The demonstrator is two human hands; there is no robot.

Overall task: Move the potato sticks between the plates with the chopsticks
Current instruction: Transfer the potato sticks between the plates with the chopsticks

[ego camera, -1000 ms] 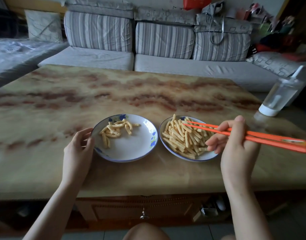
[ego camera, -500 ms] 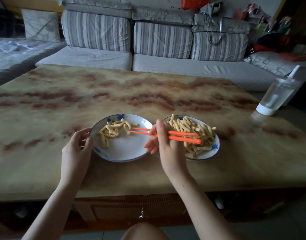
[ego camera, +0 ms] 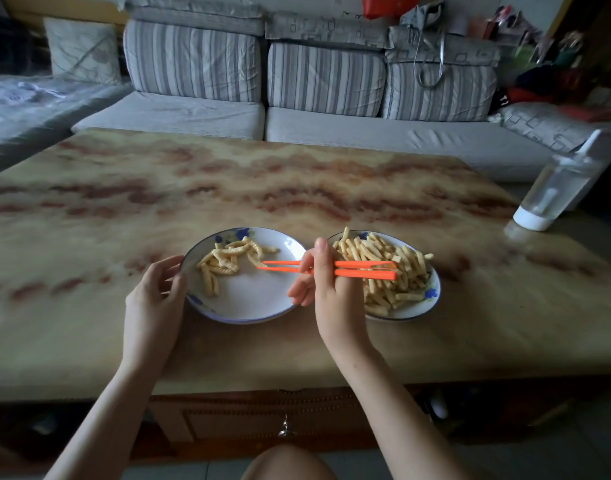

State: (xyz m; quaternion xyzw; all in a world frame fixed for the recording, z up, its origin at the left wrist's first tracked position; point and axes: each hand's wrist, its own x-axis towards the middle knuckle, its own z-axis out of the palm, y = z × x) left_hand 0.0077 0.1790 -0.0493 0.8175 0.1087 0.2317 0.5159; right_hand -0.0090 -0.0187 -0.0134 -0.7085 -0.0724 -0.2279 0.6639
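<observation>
Two white plates with blue flowers stand side by side near the table's front edge. The left plate [ego camera: 248, 299] carries a small pile of potato sticks [ego camera: 227, 263] on its far left part. A big heap of potato sticks [ego camera: 387, 268] fills the right plate [ego camera: 421, 308]. My right hand [ego camera: 326, 289] grips the orange chopsticks [ego camera: 331, 268] between the plates, tips pointing left and touching the small pile's right edge. Whether the tips pinch a stick is unclear. My left hand [ego camera: 155, 296] holds the left plate's left rim.
A clear water bottle [ego camera: 553, 192] with a white base stands at the table's right edge. The marbled table [ego camera: 227, 188] stretches back to a grey striped sofa [ego camera: 262, 81]. A drawer knob [ego camera: 286, 433] sits under the table's front edge, above my knee.
My right hand has carried the chopsticks from over the right plate leftward; their tips now reach the small pile on the left plate. My left hand stays on the rim.
</observation>
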